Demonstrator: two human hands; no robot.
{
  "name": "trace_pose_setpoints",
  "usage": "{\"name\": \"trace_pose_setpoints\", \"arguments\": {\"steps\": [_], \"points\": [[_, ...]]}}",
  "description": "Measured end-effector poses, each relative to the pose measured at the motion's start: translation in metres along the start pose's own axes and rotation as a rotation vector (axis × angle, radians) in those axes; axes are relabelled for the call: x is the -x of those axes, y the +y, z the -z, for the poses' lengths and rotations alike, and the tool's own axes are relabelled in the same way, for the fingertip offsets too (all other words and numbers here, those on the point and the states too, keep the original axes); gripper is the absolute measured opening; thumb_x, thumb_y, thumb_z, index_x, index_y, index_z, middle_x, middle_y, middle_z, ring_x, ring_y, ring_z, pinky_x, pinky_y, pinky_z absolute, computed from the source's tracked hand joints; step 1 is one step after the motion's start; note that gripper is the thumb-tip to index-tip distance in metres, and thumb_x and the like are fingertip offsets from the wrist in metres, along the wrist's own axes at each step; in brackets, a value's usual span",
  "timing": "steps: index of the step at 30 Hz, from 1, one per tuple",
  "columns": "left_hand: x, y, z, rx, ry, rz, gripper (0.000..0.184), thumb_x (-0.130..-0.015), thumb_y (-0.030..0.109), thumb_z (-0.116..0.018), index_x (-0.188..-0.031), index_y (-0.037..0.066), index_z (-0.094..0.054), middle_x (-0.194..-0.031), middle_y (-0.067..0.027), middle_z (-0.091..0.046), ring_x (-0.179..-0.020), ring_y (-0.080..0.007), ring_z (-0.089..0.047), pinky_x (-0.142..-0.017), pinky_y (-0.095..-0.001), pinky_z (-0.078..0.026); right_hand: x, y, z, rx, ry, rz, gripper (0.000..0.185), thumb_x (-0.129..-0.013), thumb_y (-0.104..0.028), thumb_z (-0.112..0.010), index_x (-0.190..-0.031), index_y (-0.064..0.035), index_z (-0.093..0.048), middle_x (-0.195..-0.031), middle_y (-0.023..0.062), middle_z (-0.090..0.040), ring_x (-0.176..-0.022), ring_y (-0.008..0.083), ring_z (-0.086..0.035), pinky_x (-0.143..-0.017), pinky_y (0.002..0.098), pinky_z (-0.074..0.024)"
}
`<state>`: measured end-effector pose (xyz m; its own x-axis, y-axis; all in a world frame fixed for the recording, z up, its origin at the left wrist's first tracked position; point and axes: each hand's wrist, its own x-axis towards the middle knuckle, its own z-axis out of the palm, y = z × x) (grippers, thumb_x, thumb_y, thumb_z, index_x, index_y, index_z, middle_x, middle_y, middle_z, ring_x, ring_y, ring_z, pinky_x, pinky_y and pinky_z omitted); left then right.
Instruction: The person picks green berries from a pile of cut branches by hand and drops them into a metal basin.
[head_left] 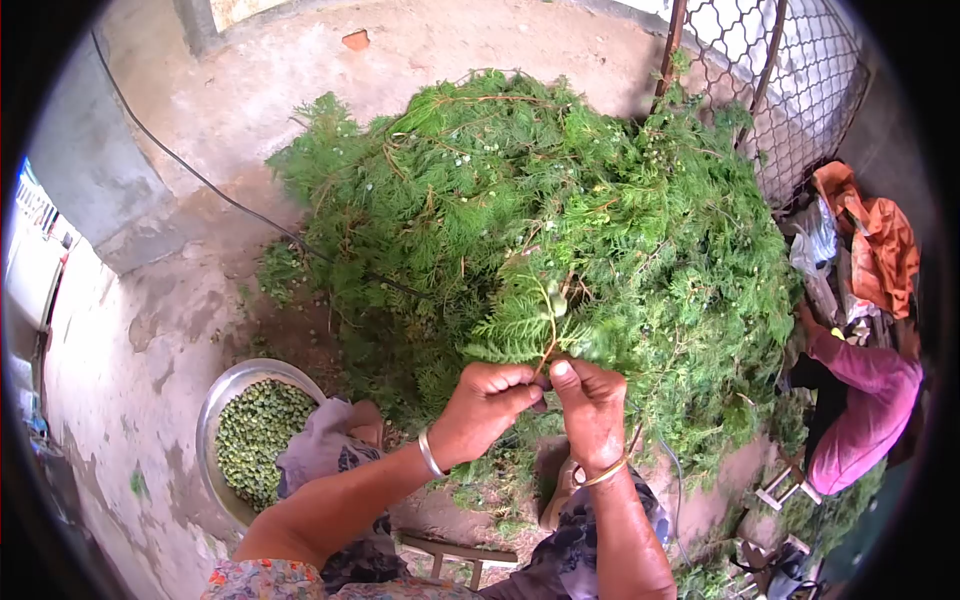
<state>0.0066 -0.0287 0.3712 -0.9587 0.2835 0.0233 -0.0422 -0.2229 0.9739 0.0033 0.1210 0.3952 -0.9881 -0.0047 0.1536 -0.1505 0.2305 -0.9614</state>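
Note:
Both my hands meet in front of the big heap of green branches [450, 210]. My left hand [490, 405], with a silver bangle at the wrist, pinches the stem of a small green sprig [520, 325]. Beside it, my right hand [590, 405], with a gold-coloured bangle, is closed near the same stem; what its fingertips hold is hidden. The sprig points up and away from my fingers, with small round green fruit near its tip. A metal bowl [207, 440] of small green fruit [262, 430] stands at the lower left.
Another person in a pink top [865, 400] sits at the right edge of the heap. Behind them lies an orange cloth [880, 245]. A wire mesh panel [790, 110] leans at the upper right. A black cable [190, 170] crosses the floor at left.

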Motion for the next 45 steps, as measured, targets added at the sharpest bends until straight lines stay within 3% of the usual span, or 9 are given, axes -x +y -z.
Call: {"name": "trace_pose_setpoints", "arguments": {"steps": [2, 10, 15, 18, 21, 33, 38, 42, 45], "points": [[0.003, -0.006, -0.008, 0.031, -0.013, -0.02, 0.01, -0.087, 0.005, -0.059, -0.09, -0.002, -0.066, -0.063, 0.0033, -0.054, -0.049, -0.002, -0.04, -0.043, -0.0199, -0.032, -0.002, -0.002, -0.004, -0.112, -0.007, -0.076, 0.021, -0.09, -0.016, -0.061, -0.082, 0.003, -0.064, -0.062, 0.001, -0.059, -0.055, 0.0075, -0.053, -0.051, 0.0254, -0.0449], [0.004, -0.015, -0.007, -0.075, 0.04, 0.087, 0.01, -0.082, 0.003, -0.062, -0.085, -0.006, -0.063, -0.066, 0.0011, -0.054, -0.062, -0.004, -0.044, -0.053, -0.0249, -0.039, -0.001, 0.008, -0.016, 0.244, 0.091, 0.281, 0.006, -0.083, -0.003, -0.064, -0.078, 0.0002, -0.063, -0.062, 0.0047, -0.059, -0.061, 0.0076, -0.051, -0.054, 0.0265, -0.043], [-0.002, -0.01, -0.002, -0.282, -0.038, -0.188, 0.008, -0.081, 0.006, -0.065, -0.076, 0.0, -0.065, -0.054, 0.0015, -0.05, -0.051, -0.0025, -0.043, -0.042, -0.0236, -0.032, -0.002, -0.003, -0.006, -0.043, 0.009, 0.033, 0.012, -0.084, 0.0, -0.061, -0.072, 0.0019, -0.058, -0.062, 0.0026, -0.056, -0.061, 0.0066, -0.05, -0.055, 0.0246, -0.0421], [-0.004, 0.022, 0.02, -0.28, -0.04, 0.164, 0.006, -0.082, 0.005, -0.062, -0.08, 0.0, -0.064, -0.059, -0.0009, -0.053, -0.047, -0.0049, -0.045, -0.04, -0.0226, -0.031, -0.004, 0.001, -0.003, -0.231, -0.092, 0.002, 0.016, -0.088, -0.002, -0.057, -0.073, 0.0022, -0.059, -0.063, 0.0018, -0.056, -0.059, 0.0085, -0.055, -0.056, 0.0246, -0.0445], [-0.014, 0.011, 0.04, 0.483, 0.163, 0.32, 0.012, -0.082, -0.002, -0.055, -0.091, 0.0, -0.063, -0.065, 0.0001, -0.055, -0.051, -0.0068, -0.048, -0.041, -0.021, -0.033, -0.001, -0.004, -0.001, -0.326, -0.128, -0.042, 0.017, -0.09, -0.005, -0.057, -0.075, 0.0006, -0.059, -0.063, 0.0011, -0.056, -0.057, 0.01, -0.056, -0.055, 0.0246, -0.0448], [-0.012, 0.021, 0.035, 0.855, -0.074, 0.38, 0.017, -0.088, 0.015, -0.056, -0.093, 0.001, -0.063, -0.085, -0.0063, -0.067, -0.067, -0.0131, -0.064, -0.051, -0.0249, -0.052, -0.002, -0.004, 0.016, -0.324, -0.304, -0.107, 0.019, -0.089, -0.009, -0.06, -0.072, -0.0009, -0.058, -0.058, -0.0035, -0.048, -0.049, 0.0046, -0.041, -0.046, 0.0212, -0.0331], [-0.008, 0.028, 0.037, 0.592, -0.143, 0.338, 0.027, -0.086, 0.019, -0.061, -0.099, -0.005, -0.063, -0.078, -0.006, -0.066, -0.054, -0.012, -0.061, -0.045, -0.0244, -0.049, -0.003, -0.013, 0.024, -0.148, -0.37, -0.158, 0.019, -0.088, -0.008, -0.061, -0.071, 0.0001, -0.058, -0.059, -0.0016, -0.051, -0.054, 0.0061, -0.047, -0.05, 0.023, -0.0384], [-0.007, 0.026, 0.034, 0.278, -0.208, 0.299, 0.024, -0.079, 0.015, -0.07, -0.093, -0.004, -0.067, -0.078, -0.0021, -0.065, -0.075, -0.0076, -0.057, -0.069, -0.0227, -0.043, -0.002, -0.013, 0.027, -0.105, -0.484, -0.17, 0.016, -0.087, -0.007, -0.061, -0.074, 0.0016, -0.06, -0.062, -0.0003, -0.053, -0.057, 0.0072, -0.049, -0.052, 0.0239, -0.0405], [-0.007, 0.034, 0.031, 0.132, -0.252, 0.322, 0.022, -0.079, 0.015, -0.071, -0.09, -0.003, -0.068, -0.076, -0.0019, -0.065, -0.072, -0.0073, -0.056, -0.067, -0.0223, -0.044, 0.0, -0.013, 0.028, -0.084, -0.528, -0.164, 0.015, -0.087, -0.007, -0.061, -0.075, 0.0014, -0.06, -0.062, 0.0001, -0.054, -0.057, 0.0074, -0.049, -0.052, 0.0243, -0.0411]]}}
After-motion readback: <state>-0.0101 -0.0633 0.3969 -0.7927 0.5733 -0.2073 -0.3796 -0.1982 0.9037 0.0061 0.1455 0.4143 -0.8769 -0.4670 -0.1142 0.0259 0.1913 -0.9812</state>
